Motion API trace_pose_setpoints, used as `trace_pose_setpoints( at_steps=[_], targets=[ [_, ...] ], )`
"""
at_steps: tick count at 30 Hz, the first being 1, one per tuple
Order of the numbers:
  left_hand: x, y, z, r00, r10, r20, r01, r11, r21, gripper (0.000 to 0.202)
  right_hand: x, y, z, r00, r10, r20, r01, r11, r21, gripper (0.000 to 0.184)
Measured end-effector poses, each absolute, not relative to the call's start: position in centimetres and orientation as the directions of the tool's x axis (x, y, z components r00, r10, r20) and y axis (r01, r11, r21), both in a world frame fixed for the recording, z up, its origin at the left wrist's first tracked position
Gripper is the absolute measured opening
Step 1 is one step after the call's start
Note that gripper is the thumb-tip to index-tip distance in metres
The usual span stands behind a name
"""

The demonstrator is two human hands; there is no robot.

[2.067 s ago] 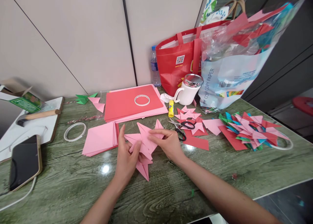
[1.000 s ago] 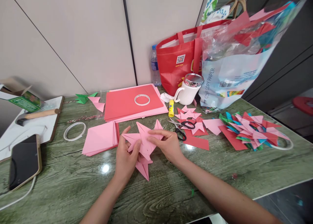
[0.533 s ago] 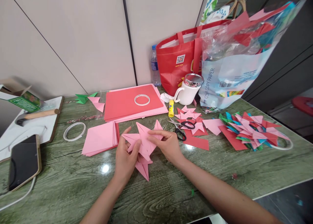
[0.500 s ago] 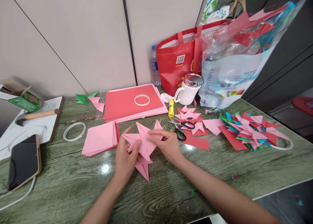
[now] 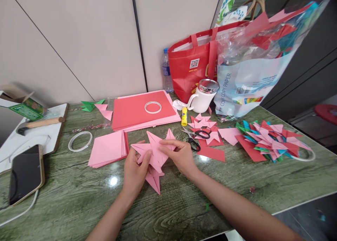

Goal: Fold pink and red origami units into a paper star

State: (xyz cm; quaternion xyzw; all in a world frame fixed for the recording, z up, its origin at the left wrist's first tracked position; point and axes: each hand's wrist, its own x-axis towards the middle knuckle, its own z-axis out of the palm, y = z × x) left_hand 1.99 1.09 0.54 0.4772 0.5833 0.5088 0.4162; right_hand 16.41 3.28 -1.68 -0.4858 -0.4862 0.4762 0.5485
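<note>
Over the front middle of the table, a pink folded paper star (image 5: 156,153) with several points is held between both hands. My left hand (image 5: 135,167) grips its left side, the thumb lying on top and the fingers mostly hidden beneath. My right hand (image 5: 181,156) pinches the upper right part between thumb and fingers. One point of the star aims down towards me. Left of the star lies a stack of pink paper squares (image 5: 106,149). To the right are scissors (image 5: 195,137) with black handles, beside small pink paper stars (image 5: 207,123).
Behind the hands lie red sheets (image 5: 131,109) with a tape roll (image 5: 153,107) on top. A yellow glue stick (image 5: 184,116) stands near a white mug (image 5: 204,97). Folded colourful paper (image 5: 271,139) is piled at right. A phone (image 5: 26,174) and another tape roll (image 5: 80,141) lie left.
My left index finger has lowered a little behind the star's left point. Otherwise the star and both hands stay in place.
</note>
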Motion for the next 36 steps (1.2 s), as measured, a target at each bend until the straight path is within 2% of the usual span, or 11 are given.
trace_pose_setpoints(
  at_steps=[2,4,11,15,23,29,36],
  targets=[
    [1.79,1.19,0.28,-0.192,0.981,-0.004,0.196,0.042,0.980,0.028,16.38,3.25,-1.66,0.084,0.994,0.069,-0.047,0.073,-0.996,0.016],
    [1.59,1.28,-0.05,-0.167,0.985,-0.033,0.189,0.064,0.980,0.027,16.33,3.20,-1.64,0.092,0.993,0.071,-0.046,0.075,-0.996,0.016],
    [1.71,1.49,-0.40,-0.140,0.965,-0.220,-0.187,0.192,0.963,0.029,16.07,2.97,-1.45,0.084,0.992,0.090,-0.049,0.094,-0.994,0.012],
    [1.75,1.49,-0.26,-0.169,0.950,-0.263,-0.292,0.206,0.934,0.027,16.01,2.78,-1.40,0.055,0.994,0.093,-0.006,0.093,-0.996,0.016],
    [1.80,1.58,-0.50,-0.245,0.942,-0.228,-0.346,0.135,0.928,0.021,15.86,2.54,-1.43,0.013,0.996,0.086,-0.027,0.086,-0.996,0.020],
    [2.02,1.57,0.02,-0.192,0.939,-0.286,-0.405,0.190,0.895,0.024,15.86,2.59,-1.53,0.016,0.997,0.072,-0.036,0.072,-0.997,0.019],
    [2.12,1.42,0.41,-0.164,0.930,-0.328,-0.391,0.244,0.887,0.027,15.91,2.69,-1.75,0.043,0.998,0.052,-0.028,0.053,-0.998,0.020]
  ],
)
